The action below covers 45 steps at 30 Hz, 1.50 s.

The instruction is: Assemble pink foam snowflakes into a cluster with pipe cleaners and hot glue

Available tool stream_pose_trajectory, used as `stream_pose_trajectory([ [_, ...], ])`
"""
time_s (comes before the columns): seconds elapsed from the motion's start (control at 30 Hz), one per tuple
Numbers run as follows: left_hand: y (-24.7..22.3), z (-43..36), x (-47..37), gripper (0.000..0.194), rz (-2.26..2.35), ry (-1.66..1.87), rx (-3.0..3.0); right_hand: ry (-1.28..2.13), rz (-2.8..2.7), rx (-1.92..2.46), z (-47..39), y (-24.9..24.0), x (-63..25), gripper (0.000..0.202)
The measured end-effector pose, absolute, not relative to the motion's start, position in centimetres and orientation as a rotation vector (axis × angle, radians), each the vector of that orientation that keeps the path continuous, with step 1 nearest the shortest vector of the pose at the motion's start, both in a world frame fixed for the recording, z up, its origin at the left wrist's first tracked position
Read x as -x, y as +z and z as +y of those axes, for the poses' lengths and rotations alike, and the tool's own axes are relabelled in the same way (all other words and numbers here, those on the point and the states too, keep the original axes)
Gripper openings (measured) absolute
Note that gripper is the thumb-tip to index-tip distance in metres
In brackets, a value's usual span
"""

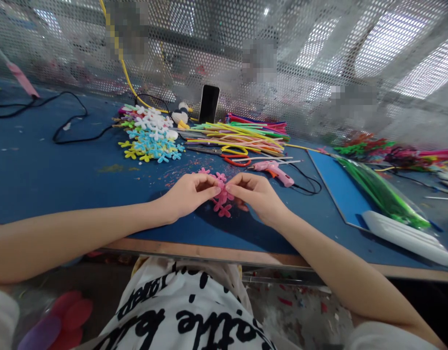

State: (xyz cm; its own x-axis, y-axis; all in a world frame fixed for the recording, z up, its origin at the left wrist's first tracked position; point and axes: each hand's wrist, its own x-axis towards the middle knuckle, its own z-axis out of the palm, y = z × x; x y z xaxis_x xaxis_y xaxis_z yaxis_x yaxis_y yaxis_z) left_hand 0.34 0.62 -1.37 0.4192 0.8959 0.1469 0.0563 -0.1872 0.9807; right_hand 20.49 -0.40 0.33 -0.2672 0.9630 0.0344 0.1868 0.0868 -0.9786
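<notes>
Pink fuzzy flowers (224, 210), which look made of pipe cleaner, are bunched between my two hands just above the blue table. My left hand (195, 193) is closed, with thumb and forefinger pinching one pink flower from the left. From the right, my right hand (256, 195) pinches the same flower with its thumb and forefinger. The fingertips of both hands almost meet over it. Several more pink flowers show behind and below the fingers. How the flowers join one another is hidden by my fingers.
Beyond my hands lie white, blue and yellow flowers (153, 136), coloured pipe cleaners (242, 136), red-handled scissors (236, 159) and a pink glue gun (273, 171). A phone (209, 103) leans against the perforated metal screen (238, 48). Bagged green stems (382, 192) rest at right.
</notes>
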Motion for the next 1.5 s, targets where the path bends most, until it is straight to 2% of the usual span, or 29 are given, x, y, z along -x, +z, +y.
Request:
stream_pose_trajectory([
  [0.13, -1.4, 0.7, -0.4, 0.024, 0.843, 0.903, -1.455, 1.352, -1.521, 1.149, -0.2, 0.1, -20.5, 0.030],
  [0.23, -1.4, 0.7, -0.3, 0.027, 0.842, 0.888, -1.417, 1.227, -1.667, 1.154, -0.2, 0.2, -20.7, 0.028],
  [0.37, -1.2, 0.6, -0.2, 0.023, 0.879, 0.915, -1.535, 1.091, -1.773, 1.130, -0.3, 0.4, -20.7, 0.024],
  [0.57, -0.7, 0.2, 0.0, 0.020, 0.900, 1.010, -1.866, 1.480, -1.452, 1.144, -0.7, 0.8, -20.5, 0.027],
  [0.73, -0.5, -0.1, 0.3, 0.018, 0.874, 1.108, -2.091, 1.694, -1.262, 1.202, -0.8, 1.2, -20.2, 0.021],
  [0.9, -0.8, 0.4, 0.2, 0.020, 0.901, 1.095, -1.964, 1.492, -1.354, 1.136, -1.0, 1.1, -20.1, 0.029],
  [1.03, -1.2, 0.7, -0.1, 0.027, 0.900, 1.041, -1.636, 1.370, -1.387, 1.149, -0.7, 1.0, -20.2, 0.024],
  [1.13, -1.3, 0.7, -0.3, 0.031, 0.891, 1.038, -1.381, 1.421, -1.383, 1.145, -0.4, 1.0, -20.4, 0.020],
  [1.3, -1.3, 0.9, -0.4, 0.029, 0.870, 1.045, -1.188, 1.523, -1.404, 1.128, -0.1, 0.6, -20.6, 0.026],
  [1.4, -1.2, 0.9, -0.4, 0.027, 0.833, 1.040, -1.144, 1.389, -1.531, 1.117, 0.0, 0.2, -20.7, 0.032],
  [1.5, -1.1, 0.7, -0.5, 0.030, 0.781, 1.008, -1.138, 1.204, -1.653, 1.152, 0.1, 0.0, -20.7, 0.028],
])
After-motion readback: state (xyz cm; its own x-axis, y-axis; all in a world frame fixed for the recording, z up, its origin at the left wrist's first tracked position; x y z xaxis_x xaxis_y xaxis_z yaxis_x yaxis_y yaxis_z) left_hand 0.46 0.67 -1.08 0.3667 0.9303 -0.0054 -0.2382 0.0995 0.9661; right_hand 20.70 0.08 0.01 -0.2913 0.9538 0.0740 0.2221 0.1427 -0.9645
